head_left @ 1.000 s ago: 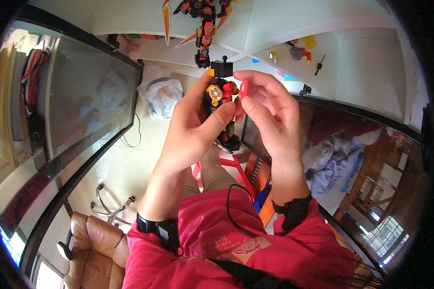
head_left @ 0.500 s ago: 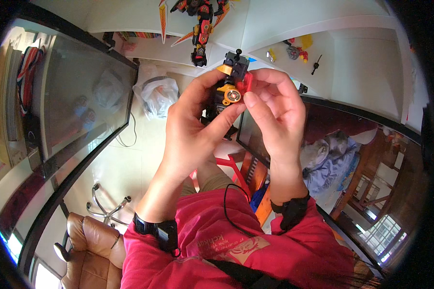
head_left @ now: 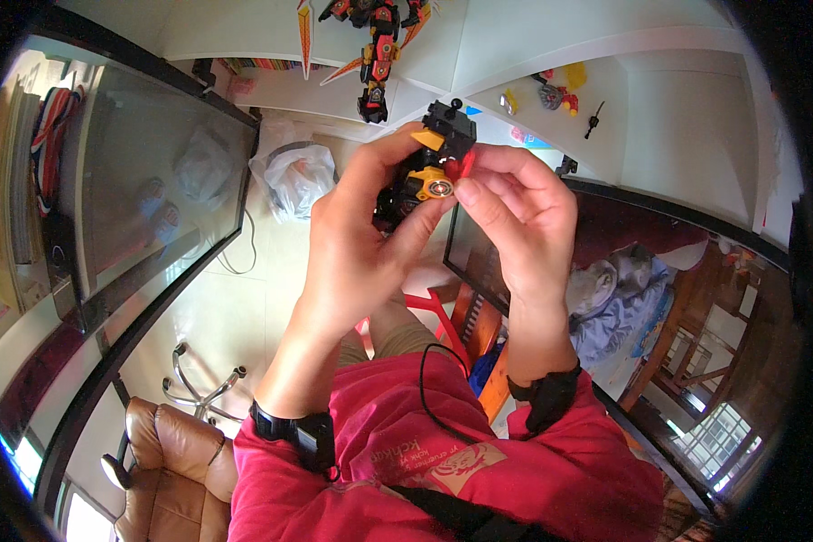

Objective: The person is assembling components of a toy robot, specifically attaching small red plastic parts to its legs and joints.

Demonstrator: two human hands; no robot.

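Note:
A small brick-built toy section (head_left: 452,131) in black, gold and red is held up in front of me, with a round dial-like gold piece (head_left: 437,185) on its near side. My left hand (head_left: 352,226) wraps round it from the left, its thumb just under the gold piece. From the other side, my right hand (head_left: 528,212) pinches a translucent red piece (head_left: 462,166) between thumb and forefinger, against the toy's right side. My palm and fingers hide part of the toy's left and lower portion.
On the white shelf ahead stands a black, red and orange toy robot (head_left: 379,63). Loose toy parts (head_left: 556,95) and a thin black piece (head_left: 593,120) lie at right. A plastic bag (head_left: 300,181) sits beyond my left hand, a brown chair (head_left: 173,461) at lower left.
The toy section has tilted a little, its top shifting right and slightly down. My right hand has moved slightly right and down with it; both hands keep their hold.

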